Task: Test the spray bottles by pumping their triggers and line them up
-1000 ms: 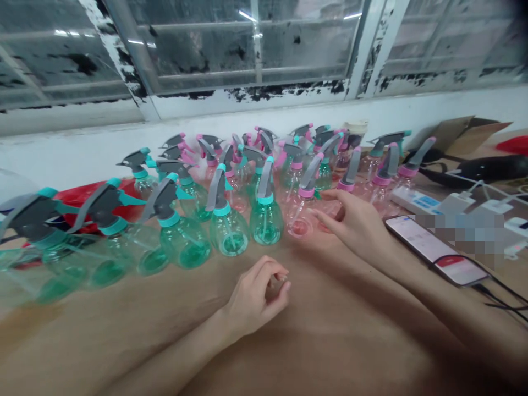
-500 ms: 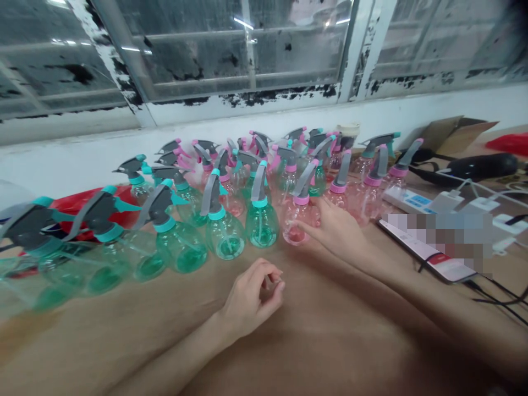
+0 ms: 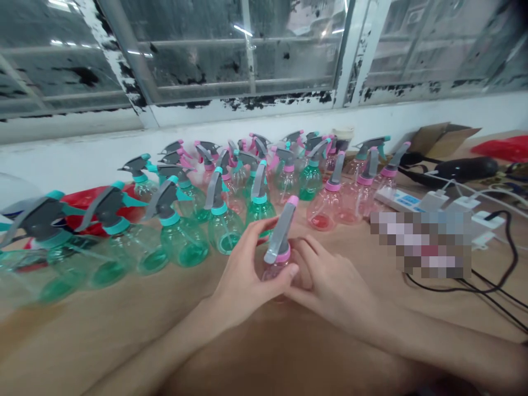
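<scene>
A pink spray bottle [image 3: 282,256] with a grey trigger head and pink collar stands close in front of me, between both hands. My left hand [image 3: 256,269] curls round its left side, thumb across the front. On the other side my right hand [image 3: 325,272] is closed against the clear pink body, and some of its fingers are hidden behind the bottle. Just beyond, a green spray bottle [image 3: 259,206] stands upright. To its left another green spray bottle [image 3: 225,231] sits in the front row. A pink spray bottle [image 3: 325,212] stands behind my right hand.
Several more green and pink spray bottles fill the table back to the white wall [image 3: 165,129]. On the right lie a power strip [image 3: 404,201], white chargers, black cables [image 3: 507,258] and a cardboard box [image 3: 443,137]. Red plastic [image 3: 82,212] shows behind the left bottles.
My right hand has brought the pink spray bottle out of the row toward me. My left hand has moved up and right and closed round it too.
</scene>
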Demonstrator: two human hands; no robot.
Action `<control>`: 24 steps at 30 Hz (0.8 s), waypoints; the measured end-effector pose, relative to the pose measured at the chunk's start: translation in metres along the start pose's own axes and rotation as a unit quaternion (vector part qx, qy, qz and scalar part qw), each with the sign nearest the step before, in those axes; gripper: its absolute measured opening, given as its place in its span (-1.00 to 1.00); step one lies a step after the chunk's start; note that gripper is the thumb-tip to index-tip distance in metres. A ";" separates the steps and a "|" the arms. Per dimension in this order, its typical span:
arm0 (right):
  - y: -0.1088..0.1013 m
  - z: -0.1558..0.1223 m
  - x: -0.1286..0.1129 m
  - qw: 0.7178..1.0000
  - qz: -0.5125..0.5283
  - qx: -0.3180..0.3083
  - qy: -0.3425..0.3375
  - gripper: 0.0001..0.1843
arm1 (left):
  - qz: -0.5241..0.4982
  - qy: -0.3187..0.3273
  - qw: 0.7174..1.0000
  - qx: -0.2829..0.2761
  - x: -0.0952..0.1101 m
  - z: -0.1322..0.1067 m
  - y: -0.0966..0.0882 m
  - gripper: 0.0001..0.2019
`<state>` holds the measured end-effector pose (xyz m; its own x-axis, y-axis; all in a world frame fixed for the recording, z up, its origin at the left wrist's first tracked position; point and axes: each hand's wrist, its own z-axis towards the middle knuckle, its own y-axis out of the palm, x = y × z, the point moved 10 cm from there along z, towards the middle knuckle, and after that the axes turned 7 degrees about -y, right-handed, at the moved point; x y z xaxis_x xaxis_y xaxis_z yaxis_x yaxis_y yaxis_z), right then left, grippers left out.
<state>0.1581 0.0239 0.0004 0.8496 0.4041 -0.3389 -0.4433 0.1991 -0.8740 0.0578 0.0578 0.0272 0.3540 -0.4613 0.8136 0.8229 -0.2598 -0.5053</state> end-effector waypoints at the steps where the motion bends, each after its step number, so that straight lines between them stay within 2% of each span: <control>1: 0.003 0.001 -0.007 1.000 0.010 -0.006 -0.007 -0.57 | -0.009 -0.011 1.000 0.002 0.003 -0.001 -0.002 -0.42; 3: 0.008 0.002 -0.018 1.000 0.022 -0.005 -0.018 -0.50 | -0.031 -0.031 0.999 0.009 0.004 -0.003 -0.007 -0.43; 5: 0.012 0.005 -0.027 0.999 0.034 -0.001 -0.035 -0.41 | -0.054 -0.040 0.998 0.018 0.002 -0.005 -0.011 -0.51; 8: 0.017 0.007 -0.038 0.994 0.075 -0.008 -0.076 -0.27 | -0.086 -0.034 0.995 0.021 -0.002 -0.006 -0.014 -0.69; 11: 0.019 0.008 -0.038 0.983 0.134 -0.033 -0.121 -0.20 | -0.106 -0.015 0.994 0.019 -0.002 -0.005 -0.015 -0.73; 14: 0.023 0.004 -0.021 0.974 0.155 -0.068 -0.152 -0.24 | -0.059 0.014 0.997 0.043 0.002 -0.006 -0.020 -0.72; 20: 0.030 -0.006 0.047 0.988 0.029 -0.018 -0.151 -0.29 | 0.010 0.040 0.998 0.051 0.011 -0.004 -0.023 -0.70; 24: 0.045 -0.008 0.060 0.984 0.004 -0.030 -0.177 -0.28 | 0.013 0.042 0.998 0.049 0.012 -0.001 -0.026 -0.78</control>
<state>0.1917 0.0498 -0.0624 0.6883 0.6937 -0.2124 -0.4235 0.1465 -0.8940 0.0404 0.0586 0.0498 0.3414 -0.5366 0.7717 0.8551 -0.1635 -0.4921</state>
